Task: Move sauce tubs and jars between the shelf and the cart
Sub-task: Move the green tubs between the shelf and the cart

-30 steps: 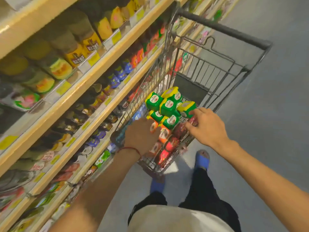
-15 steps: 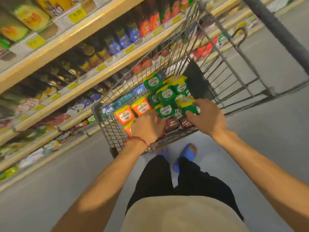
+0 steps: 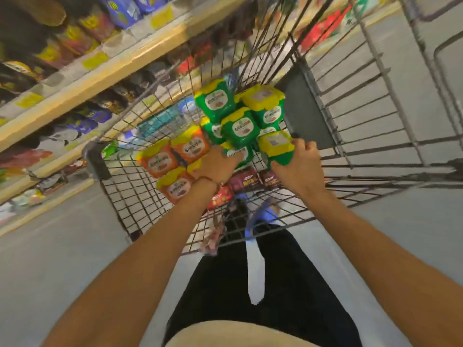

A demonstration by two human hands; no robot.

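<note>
Hands in the cart (image 3: 96,162).
Right hand (image 3: 299,167) grips a green tub (image 3: 276,149) at its eleven o'clock; left hand (image 3: 215,166) perhaps touches a second tub (image 3: 238,154), grip unclear.

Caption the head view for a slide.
Right hand grips a green sauce tub in the wire cart beside shelves.

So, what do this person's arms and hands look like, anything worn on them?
Both forearms are bare, with no sleeves in view. Neither the left hand nor the right hand wears a glove. A thin red cord bracelet circles the left wrist. The right wrist shows nothing worn.
</note>
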